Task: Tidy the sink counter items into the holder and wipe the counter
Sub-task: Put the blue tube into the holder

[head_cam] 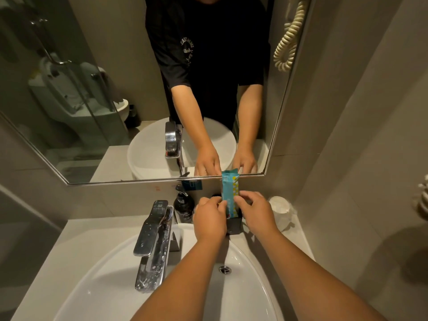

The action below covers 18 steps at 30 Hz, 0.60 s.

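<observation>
Evidently the tidying is partway through: a teal packet [230,193] stands upright with its lower end down inside the black holder [234,224], which sits on the bench [78,230] at the far side of the sink [111,269], just right of the dark pump bottle [184,206]. Whether other items are already in the holder cannot be told, since the hands cover its mouth. A wrapped cup [280,210] stands on the bench to the right of the holder, apparently not yet put away, and no cloth is in sight, so the wiping looks not yet begun.

The left hand [209,220] and right hand [256,214] flank the packet, their fingertips closed lightly on its lower edges from either side, steadying it over the holder. Each grip is a narrow pinch on the packet, the palms clear of it. The tap [154,239] stands near-left, well apart from both hands.
</observation>
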Tool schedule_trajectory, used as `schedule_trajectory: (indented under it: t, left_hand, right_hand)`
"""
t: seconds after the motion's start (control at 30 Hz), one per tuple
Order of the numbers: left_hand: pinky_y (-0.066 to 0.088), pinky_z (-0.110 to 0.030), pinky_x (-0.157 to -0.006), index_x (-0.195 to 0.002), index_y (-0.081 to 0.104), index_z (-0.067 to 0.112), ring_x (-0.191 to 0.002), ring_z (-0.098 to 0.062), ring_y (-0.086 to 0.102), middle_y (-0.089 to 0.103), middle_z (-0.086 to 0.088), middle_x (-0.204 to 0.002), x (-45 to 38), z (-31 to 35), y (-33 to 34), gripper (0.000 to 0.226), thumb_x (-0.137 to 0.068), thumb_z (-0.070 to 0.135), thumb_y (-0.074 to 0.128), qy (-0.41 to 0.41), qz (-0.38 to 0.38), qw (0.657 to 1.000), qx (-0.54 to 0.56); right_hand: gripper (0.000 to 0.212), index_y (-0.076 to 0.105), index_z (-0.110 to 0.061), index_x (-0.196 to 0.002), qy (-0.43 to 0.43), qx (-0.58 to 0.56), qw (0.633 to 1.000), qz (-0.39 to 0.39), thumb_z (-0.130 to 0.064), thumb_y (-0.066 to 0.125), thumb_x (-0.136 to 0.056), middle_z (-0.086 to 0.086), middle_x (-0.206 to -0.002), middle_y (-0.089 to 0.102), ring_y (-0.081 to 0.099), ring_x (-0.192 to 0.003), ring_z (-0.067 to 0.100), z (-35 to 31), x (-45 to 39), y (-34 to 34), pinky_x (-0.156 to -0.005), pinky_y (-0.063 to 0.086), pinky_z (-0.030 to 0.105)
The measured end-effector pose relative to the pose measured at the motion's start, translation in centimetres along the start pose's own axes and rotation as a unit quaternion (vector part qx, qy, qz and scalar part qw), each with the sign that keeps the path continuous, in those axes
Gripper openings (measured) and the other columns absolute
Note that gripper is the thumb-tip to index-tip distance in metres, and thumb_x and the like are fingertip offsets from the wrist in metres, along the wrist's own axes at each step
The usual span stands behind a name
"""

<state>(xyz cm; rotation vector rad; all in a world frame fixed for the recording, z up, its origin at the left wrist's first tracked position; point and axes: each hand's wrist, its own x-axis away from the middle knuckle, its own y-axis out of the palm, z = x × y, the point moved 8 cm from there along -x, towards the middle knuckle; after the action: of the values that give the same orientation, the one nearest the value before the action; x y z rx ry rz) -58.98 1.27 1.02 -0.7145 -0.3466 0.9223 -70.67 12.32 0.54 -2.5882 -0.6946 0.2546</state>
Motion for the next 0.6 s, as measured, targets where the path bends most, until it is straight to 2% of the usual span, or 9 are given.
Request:
schedule_trajectory:
  t: [0.13,0.23,0.33,0.43,0.6]
  left_hand:
    - [0.04,-0.041,-0.095,-0.127,0.053,0.015,-0.114,-0.028,0.047,0.056,-0.01,-0.123,1.9,2.1,-2.8,0.037,-0.098,0.035,0.043,0.073,-0.002,0.994,-0.086]
    - [0.038,-0.04,-0.099,-0.127,0.044,0.015,-0.118,-0.026,0.044,0.053,-0.007,-0.126,4.5,3.2,-4.3,0.039,-0.097,0.039,0.04,0.141,-0.029,0.974,-0.174]
    - [0.03,-0.044,-0.109,-0.134,0.034,0.013,-0.128,-0.029,0.035,0.045,-0.008,-0.137,7.7,3.5,-5.1,0.05,-0.094,0.043,0.04,0.192,-0.07,0.953,-0.226]
    - [0.022,-0.044,-0.114,-0.139,0.027,0.012,-0.133,-0.029,0.029,0.038,-0.01,-0.143,11.3,3.4,-6.1,0.061,-0.092,0.048,0.037,0.258,-0.091,0.928,-0.254]
    - [0.011,-0.044,-0.116,-0.145,0.022,0.011,-0.142,-0.029,0.018,0.026,-0.012,-0.154,16.7,1.3,-7.2,0.072,-0.089,0.055,0.034,0.308,-0.135,0.896,-0.291]
  right_hand:
    - [0.033,0.064,-0.016,-0.116,-0.063,0.119,0.991,0.023,-0.036,0.058,-0.09,0.001,-0.114,0.062,0.058,-0.102,0.018,-2.7,2.5,-3.2,-0.087,0.048,0.035]
    - [0.041,0.059,-0.017,-0.125,-0.139,0.262,0.955,0.005,-0.038,0.057,-0.09,0.002,-0.126,0.06,0.051,-0.118,0.024,-4.9,5.5,-5.0,-0.101,0.04,0.038]
    - [0.057,0.043,-0.021,-0.139,-0.141,0.386,0.91,-0.056,-0.049,0.048,-0.09,0.0,-0.146,0.045,0.034,-0.136,0.021,-5.4,8.9,-5.6,-0.113,0.022,0.036]
    - [0.063,0.033,-0.021,-0.143,-0.142,0.439,0.883,-0.082,-0.054,0.043,-0.09,0.0,-0.153,0.034,0.026,-0.141,0.02,-6.1,12.4,-6.4,-0.115,0.016,0.035]
    - [0.065,0.033,-0.018,-0.142,-0.145,0.48,0.859,-0.098,-0.056,0.041,-0.089,0.005,-0.149,0.038,0.029,-0.138,0.024,-6.5,18.5,-7.0,-0.117,0.018,0.039]
